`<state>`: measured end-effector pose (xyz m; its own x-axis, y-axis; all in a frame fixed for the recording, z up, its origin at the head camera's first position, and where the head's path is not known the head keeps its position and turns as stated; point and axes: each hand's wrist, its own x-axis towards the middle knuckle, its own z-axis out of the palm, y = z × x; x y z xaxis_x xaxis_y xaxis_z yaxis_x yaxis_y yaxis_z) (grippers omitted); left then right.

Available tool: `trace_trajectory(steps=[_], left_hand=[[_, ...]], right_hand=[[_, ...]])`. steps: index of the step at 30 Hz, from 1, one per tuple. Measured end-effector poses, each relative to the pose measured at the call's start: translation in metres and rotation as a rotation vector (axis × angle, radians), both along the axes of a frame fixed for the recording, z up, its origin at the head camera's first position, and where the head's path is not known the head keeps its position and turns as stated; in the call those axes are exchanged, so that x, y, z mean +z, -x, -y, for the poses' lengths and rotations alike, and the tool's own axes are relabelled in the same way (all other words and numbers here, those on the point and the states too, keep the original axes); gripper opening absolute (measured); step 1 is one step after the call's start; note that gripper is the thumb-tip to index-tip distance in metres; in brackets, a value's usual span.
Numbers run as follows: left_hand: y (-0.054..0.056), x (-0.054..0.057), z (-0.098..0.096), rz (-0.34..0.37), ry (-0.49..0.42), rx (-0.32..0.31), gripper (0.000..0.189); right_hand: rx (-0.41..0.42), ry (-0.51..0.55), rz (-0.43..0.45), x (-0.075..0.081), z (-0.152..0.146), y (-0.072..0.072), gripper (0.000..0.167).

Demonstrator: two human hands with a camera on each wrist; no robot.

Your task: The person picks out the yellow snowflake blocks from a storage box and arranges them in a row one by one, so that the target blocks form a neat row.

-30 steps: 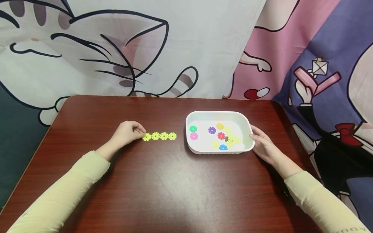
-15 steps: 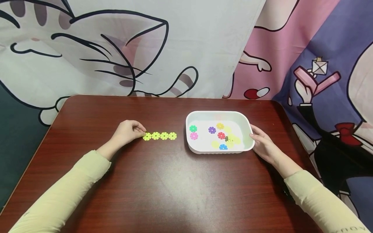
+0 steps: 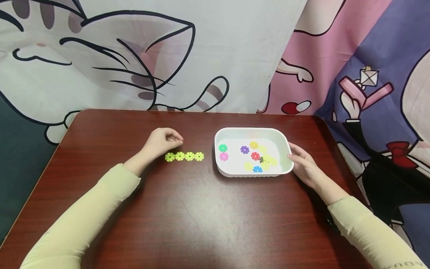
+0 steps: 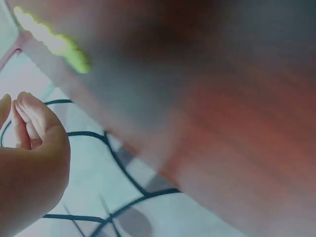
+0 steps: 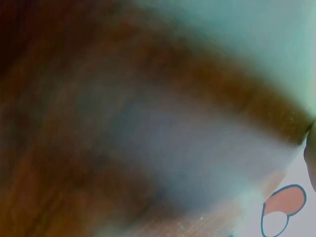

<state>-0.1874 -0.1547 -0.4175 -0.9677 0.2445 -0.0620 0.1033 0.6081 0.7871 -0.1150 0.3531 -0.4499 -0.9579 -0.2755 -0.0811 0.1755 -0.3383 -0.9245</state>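
Observation:
Several yellow-green flower-shaped plastic discs (image 3: 184, 156) lie edge to edge in a straight row on the table, left of centre. My left hand (image 3: 162, 142) is just above and behind the row's left part, fingers loosely bent and nothing between them. The left wrist view has the hand (image 4: 37, 158) apart from the blurred row. At the right, my right hand (image 3: 307, 170) holds the right end of a white plastic tray (image 3: 253, 174), thumb over the rim. Inside lie more flower discs: green, pink, a purple one (image 3: 244, 150), red, blue and yellow.
The brown wooden table (image 3: 188, 224) ends at a rounded far edge close behind the tray. Behind it hangs a cartoon-printed cloth (image 3: 242, 56). In the right wrist view most is blurred, with only a bit of a finger (image 5: 311, 160) at the edge.
My left hand has let go of the leftmost disc in the row and moved up and to the right. My right hand stays on the tray, and the discs have not moved.

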Motion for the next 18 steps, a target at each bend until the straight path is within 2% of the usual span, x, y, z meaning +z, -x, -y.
trace_trajectory(steps=[10, 18], left_hand=[[0.008, 0.023, -0.063, -0.034, -0.109, -0.088, 0.012], [0.012, 0.03, -0.113, -0.01, -0.16, -0.168, 0.012]], right_hand=[[-0.003, -0.069, -0.014, 0.0, -0.001, 0.0, 0.045], [-0.004, -0.075, -0.011, 0.0, -0.001, 0.0, 0.045]])
